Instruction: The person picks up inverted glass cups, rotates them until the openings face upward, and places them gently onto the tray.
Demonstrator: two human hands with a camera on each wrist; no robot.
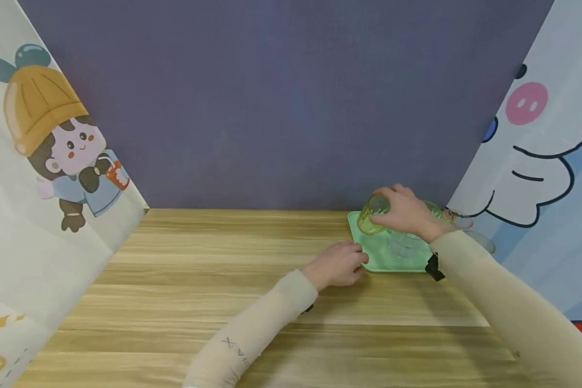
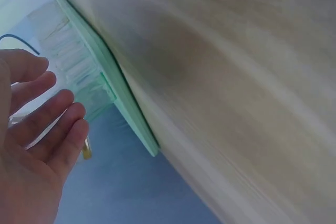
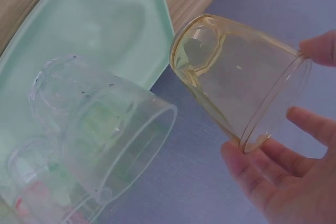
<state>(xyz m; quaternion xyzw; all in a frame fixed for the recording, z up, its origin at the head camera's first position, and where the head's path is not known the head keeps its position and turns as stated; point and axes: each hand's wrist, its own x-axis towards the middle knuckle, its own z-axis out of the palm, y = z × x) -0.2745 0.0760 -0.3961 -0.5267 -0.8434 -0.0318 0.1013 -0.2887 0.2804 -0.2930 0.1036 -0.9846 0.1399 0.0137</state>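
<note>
My right hand point(image 1: 407, 213) grips a transparent yellow cup point(image 1: 374, 214) by its rim and holds it tilted in the air over the back left of a pale green tray point(image 1: 375, 257). In the right wrist view the yellow cup point(image 3: 239, 77) is pinched between fingers and thumb, its base pointing at the tray point(image 3: 105, 19). A clear cup point(image 3: 115, 135) stands on the tray just below it, also visible in the head view point(image 1: 402, 245). My left hand point(image 1: 341, 264) rests on the table by the tray's front left corner, fingers relaxed point(image 2: 47, 124) and holding nothing.
More clear cups point(image 3: 31, 182) crowd the tray's right part. The wooden table point(image 1: 213, 280) stretches left and forward of the tray. A purple backdrop closes the back, and cartoon-printed cloth panels point(image 1: 53, 161) flank both sides.
</note>
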